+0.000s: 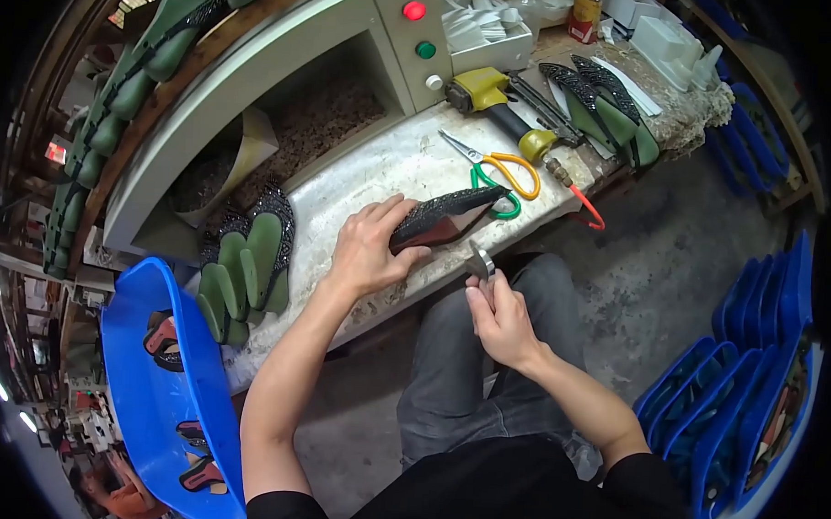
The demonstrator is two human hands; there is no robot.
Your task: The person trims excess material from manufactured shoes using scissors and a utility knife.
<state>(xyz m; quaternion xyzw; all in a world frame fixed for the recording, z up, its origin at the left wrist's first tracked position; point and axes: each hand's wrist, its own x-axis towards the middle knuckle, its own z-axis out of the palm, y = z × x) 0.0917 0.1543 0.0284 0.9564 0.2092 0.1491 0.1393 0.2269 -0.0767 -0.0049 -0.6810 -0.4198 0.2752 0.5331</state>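
My left hand (372, 247) is closed around the end of a shoe (446, 215) with a black, textured upper and a reddish-brown patch on its side. The shoe lies tilted over the front edge of the worktop. In front of it, above my lap, my right hand (503, 322) grips a metal tool (480, 262) with a curved head; its handle is hidden in my fingers. Beyond the shoe are scissors with orange handles (519, 172) and a green-handled pair (507, 206), partly covered by the shoe.
A yellow pneumatic gun (481, 90) lies behind the scissors. Black uppers on green lasts sit at the right (613, 120) and left (255, 254) of the worktop (345, 188). A blue tub (179, 343) with shoes stands left; blue bins (703, 407) stand right. Another person (119, 492) is far left.
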